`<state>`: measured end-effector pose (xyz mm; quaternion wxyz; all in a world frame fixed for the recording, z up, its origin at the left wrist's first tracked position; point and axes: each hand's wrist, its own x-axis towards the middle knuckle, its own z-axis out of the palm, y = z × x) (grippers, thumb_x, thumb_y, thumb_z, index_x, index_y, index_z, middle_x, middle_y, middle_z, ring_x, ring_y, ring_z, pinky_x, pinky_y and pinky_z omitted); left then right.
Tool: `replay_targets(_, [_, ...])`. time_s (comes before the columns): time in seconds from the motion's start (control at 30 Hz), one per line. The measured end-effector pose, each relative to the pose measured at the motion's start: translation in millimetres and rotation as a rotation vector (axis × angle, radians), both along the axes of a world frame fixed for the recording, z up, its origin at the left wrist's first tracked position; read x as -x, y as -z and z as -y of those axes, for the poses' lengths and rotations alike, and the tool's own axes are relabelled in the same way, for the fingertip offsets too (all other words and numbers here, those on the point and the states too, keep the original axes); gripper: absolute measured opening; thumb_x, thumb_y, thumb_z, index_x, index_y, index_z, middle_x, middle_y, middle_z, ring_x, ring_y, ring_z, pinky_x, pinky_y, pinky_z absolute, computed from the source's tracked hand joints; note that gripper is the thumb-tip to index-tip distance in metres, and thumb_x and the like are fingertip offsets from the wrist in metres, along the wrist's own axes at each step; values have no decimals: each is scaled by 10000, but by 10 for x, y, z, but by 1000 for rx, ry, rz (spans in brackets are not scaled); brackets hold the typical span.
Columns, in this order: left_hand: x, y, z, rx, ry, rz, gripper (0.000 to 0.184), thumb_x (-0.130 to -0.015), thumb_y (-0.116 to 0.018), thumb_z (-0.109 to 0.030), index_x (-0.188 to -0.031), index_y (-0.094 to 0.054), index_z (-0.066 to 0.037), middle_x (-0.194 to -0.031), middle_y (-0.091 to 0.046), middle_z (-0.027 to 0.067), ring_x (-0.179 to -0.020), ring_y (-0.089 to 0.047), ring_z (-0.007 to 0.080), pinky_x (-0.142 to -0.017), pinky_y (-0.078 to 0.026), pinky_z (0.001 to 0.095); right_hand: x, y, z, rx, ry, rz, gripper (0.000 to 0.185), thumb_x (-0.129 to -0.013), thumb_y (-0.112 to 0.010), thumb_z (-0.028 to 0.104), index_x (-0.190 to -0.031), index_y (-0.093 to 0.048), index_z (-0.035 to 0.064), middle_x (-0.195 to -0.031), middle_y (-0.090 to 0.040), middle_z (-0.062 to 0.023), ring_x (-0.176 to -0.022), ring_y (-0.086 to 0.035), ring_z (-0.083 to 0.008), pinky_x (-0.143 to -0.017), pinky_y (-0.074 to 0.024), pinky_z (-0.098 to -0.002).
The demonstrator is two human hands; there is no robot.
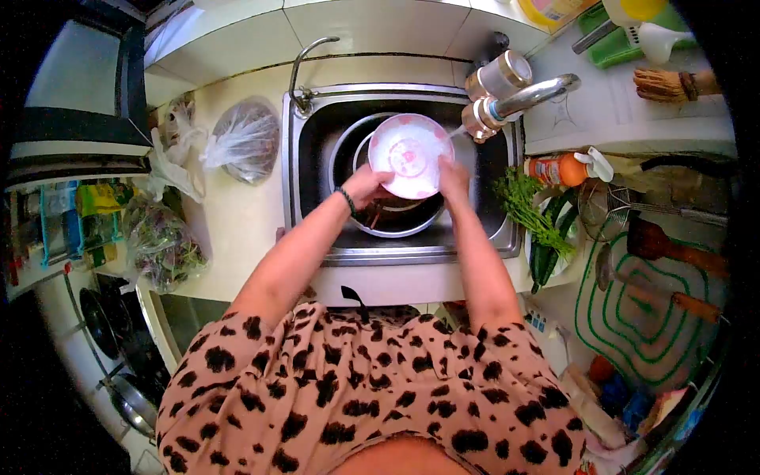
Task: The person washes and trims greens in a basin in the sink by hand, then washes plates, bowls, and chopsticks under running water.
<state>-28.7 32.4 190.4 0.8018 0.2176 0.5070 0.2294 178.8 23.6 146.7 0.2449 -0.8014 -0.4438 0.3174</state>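
Observation:
A white plate with a pink pattern (pixel 408 157) is held over the sink (pixel 483 190) by both hands, tilted so its upper face shows. My left hand (pixel 366 187) grips its lower left rim, thumb on top. At the right rim my right hand (pixel 454 179) is closed on it, the fingers partly hidden. Water runs from the faucet (pixel 546 85) at the upper right toward the plate's edge. Beneath the plate a round metal basin (pixel 402 232) sits in the sink, with its contents mostly covered.
Plastic bags of produce (pixel 244 141) lie on the left counter. Right of the sink are leafy greens (pixel 529 207), cucumbers (pixel 546 257), an orange spray bottle (pixel 564 169) and a wire strainer (pixel 606 207). A slim second tap (pixel 299 75) rises at the back left.

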Motion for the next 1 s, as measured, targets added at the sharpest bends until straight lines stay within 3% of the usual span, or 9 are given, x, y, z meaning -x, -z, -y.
replay_targets(0.1, [-150, 343, -260, -176, -351, 105, 339, -829, -490, -33, -1167, -488, -1, -1004, -590, 99, -890, -591, 225, -757, -496, 353, -11, -421, -59, -73, -123, 256, 297, -845, -492, 261, -901, -611, -5, -836, -616, -233, -766, -595, -393, -676, -451, -464])
replay_targets(0.27, [-373, 688, -327, -88, -332, 313, 304, -866, -462, -58, -1163, -491, -1, -1036, -581, 114, -927, -571, 235, -832, -462, 371, -6, -820, -6, -187, -231, 445, 261, -856, -460, 225, -948, -564, 4, -771, -606, -224, -716, -573, -436, -637, -440, -502])
replay_targets(0.37, [-473, 736, -90, 32, -402, 356, 328, -882, -495, -121, -1185, -456, -1, -1081, -565, 117, -975, -554, 236, -857, -453, 389, -14, -822, -15, -83, -67, 218, 333, -856, -480, 237, -1124, -496, 40, -990, -584, -238, -924, -550, -401, -795, -417, -485])
replay_targets(0.43, [-482, 631, 21, 6, -409, 351, 317, -908, -476, -171, -1182, -463, -12, -1077, -567, 108, -988, -546, 230, -860, -448, 381, 101, -719, 34, -456, -363, 711, 424, -830, -506, 224, -1201, -444, 29, -1215, -478, -206, -1113, -456, -359, -944, -332, -470])
replay_targets(0.47, [-478, 561, 62, 3, -406, 347, 317, -908, -476, -171, -1182, -463, -12, -1077, -567, 108, -988, -546, 230, -860, -448, 381, 212, -703, 76, -316, -505, 724, 489, -814, -518, 236, -1232, -412, 5, -1332, -357, -179, -1239, -318, -330, -1033, -204, -480])
replay_targets(0.67, [-217, 345, -15, -29, -374, 162, 390, -963, -337, -300, -1222, -433, -24, -1099, -556, 116, -998, -539, 208, -861, -444, 348, 656, -491, 396, -328, -1020, 440, 606, -851, -472, 316, -1346, -290, 19, -1410, -267, -154, -1308, -244, -296, -1065, -135, -477])
replay_targets(0.7, [-167, 158, -37, -46, -425, 128, 395, -961, -342, -309, -1214, -438, -22, -1092, -557, 115, -985, -542, 198, -853, -445, 340, 617, -673, 497, -145, -981, 249, 644, -849, -478, 328, -1355, -251, 1, -1418, -250, -160, -1322, -223, -272, -1065, -111, -492])
replay_targets(0.8, [-128, 391, -30, -196, -362, 124, 413, -956, -351, -338, -1206, -447, -24, -1085, -560, 110, -983, -541, 202, -855, -440, 333, 318, -550, 436, 26, -769, 468, 693, -844, -489, 362, -1367, -209, 4, -1438, -209, -145, -1333, -191, -266, -1045, -100, -546])
replay_targets(1.0, [-160, 346, 1, -37, -291, 213, 444, -943, -369, -379, -1180, -465, -15, -1098, -564, 119, -1010, -540, 221, -875, -436, 364, 497, -661, 477, -273, -1008, 407, 617, -826, -504, 359, -1334, -328, 57, -1405, -294, -129, -1309, -258, -250, -1029, -102, -578])
